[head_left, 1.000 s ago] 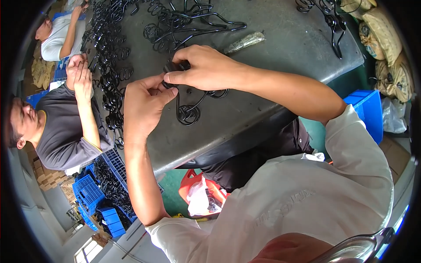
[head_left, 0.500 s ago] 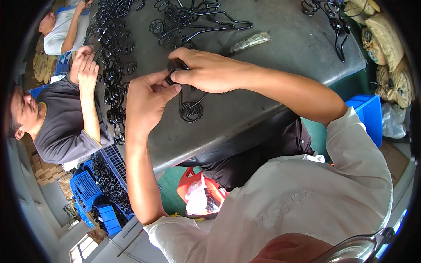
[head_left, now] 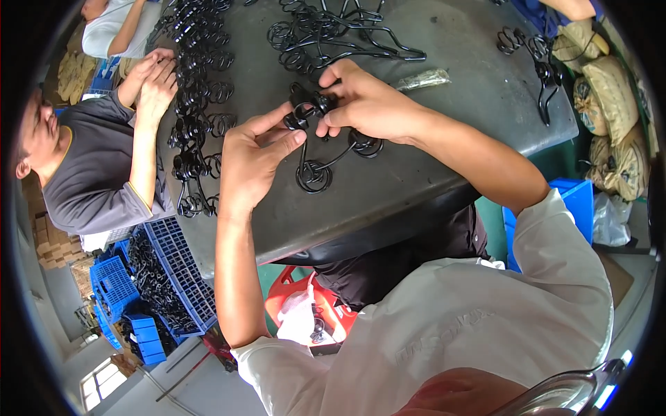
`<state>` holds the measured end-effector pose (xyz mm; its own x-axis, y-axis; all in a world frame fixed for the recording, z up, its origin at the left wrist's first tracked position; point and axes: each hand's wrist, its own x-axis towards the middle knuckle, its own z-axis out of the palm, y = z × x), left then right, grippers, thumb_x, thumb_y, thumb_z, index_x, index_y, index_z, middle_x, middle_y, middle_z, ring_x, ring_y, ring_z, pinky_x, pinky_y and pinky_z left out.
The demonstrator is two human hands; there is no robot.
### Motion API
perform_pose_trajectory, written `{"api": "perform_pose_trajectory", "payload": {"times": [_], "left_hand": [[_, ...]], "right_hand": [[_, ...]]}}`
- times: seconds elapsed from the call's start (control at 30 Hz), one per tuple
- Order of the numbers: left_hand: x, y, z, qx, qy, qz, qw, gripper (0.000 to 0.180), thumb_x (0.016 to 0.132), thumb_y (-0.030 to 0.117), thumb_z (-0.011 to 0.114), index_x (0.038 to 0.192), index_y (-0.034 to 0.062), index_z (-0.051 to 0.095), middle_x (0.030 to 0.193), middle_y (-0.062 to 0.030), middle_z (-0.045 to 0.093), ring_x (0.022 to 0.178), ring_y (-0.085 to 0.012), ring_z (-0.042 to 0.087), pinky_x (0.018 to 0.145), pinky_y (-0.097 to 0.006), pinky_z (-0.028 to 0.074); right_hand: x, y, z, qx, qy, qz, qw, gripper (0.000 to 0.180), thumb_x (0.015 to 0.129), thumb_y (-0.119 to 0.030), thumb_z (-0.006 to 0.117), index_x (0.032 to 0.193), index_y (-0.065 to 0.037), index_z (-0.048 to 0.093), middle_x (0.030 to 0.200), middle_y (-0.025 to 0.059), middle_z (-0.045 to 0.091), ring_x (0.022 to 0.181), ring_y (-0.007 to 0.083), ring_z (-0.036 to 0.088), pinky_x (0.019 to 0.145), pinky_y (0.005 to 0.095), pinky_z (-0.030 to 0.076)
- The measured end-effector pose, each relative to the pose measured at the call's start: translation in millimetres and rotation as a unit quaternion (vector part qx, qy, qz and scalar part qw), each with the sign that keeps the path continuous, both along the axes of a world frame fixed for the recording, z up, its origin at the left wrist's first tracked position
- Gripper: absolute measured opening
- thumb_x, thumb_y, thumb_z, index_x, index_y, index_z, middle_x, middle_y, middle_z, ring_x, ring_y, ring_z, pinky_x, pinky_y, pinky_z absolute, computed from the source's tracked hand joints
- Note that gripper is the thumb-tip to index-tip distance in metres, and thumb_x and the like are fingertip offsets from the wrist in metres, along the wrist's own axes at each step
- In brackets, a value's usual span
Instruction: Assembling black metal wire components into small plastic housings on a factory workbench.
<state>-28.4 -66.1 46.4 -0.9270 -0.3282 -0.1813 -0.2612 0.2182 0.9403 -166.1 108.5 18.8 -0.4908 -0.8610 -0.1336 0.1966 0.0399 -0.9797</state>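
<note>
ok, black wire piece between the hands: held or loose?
Held. Left hand pinches the black wire piece between thumb and fingers; right hand is at its other side. Can't tell whether its lower coils touch the table.

Black fitting partly covered by the fingers of the left hand and right hand; whether it joins the wire coils below cannot be made out. Clear packet: contents too indistinct to identify. Wire heap and spring row both cut by the upper edge. Co-worker in white: most of head beyond that edge. Blue-clad person, top right: only clothing and part of an arm show. Blue bin partly behind the wearer's right sleeve. Small black parts, lower left: too fine to separate.
</note>
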Motion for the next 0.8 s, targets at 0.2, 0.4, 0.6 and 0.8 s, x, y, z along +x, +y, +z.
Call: {"api": "perform_pose_trajectory", "payload": {"times": [0.2,0.4,0.6,0.8], "left_hand": [[5,-1,-9,0.031,0.034,0.003,0.999,0.047,0.084,-0.005,0.077,0.129,-0.0002,0.066,0.103,-0.0088,0.068,0.090,-0.0117,0.067,0.082,-0.024,0.055],[3,-4,-8,0.053,0.046,-0.010,0.998,0.046,0.084,-0.007,0.076,0.129,0.0001,0.067,0.102,-0.0080,0.067,0.091,-0.0116,0.067,0.083,-0.024,0.055],[2,-4,-12,0.073,0.055,0.003,0.996,0.045,0.083,-0.007,0.077,0.127,0.0004,0.068,0.099,-0.0051,0.066,0.087,-0.0096,0.065,0.081,-0.023,0.054],[4,0,-14,0.059,0.062,0.029,0.996,0.045,0.082,-0.006,0.079,0.125,-0.0010,0.069,0.095,-0.0029,0.064,0.083,-0.0076,0.061,0.077,-0.022,0.053]], "right_hand": [[4,1,2,0.006,-0.060,-0.037,0.997,0.046,0.086,0.009,0.067,0.121,0.010,0.037,0.101,0.0222,0.067,0.099,0.0265,0.072,0.087,0.0326,0.057],[1,1,4,0.007,-0.081,-0.045,0.996,0.041,0.083,0.010,0.070,0.117,0.012,0.047,0.097,0.0206,0.069,0.094,0.0248,0.073,0.081,0.0299,0.058],[-4,4,4,0.008,-0.077,-0.027,0.997,0.039,0.085,0.009,0.071,0.121,0.011,0.057,0.110,0.0202,0.070,0.101,0.0228,0.072,0.088,0.0302,0.059],[10,2,1,0.005,0.049,-0.056,0.997,0.046,0.099,0.001,0.057,0.142,0.011,0.047,0.115,0.0140,0.069,0.096,0.0182,0.072,0.079,0.0290,0.060]]}}
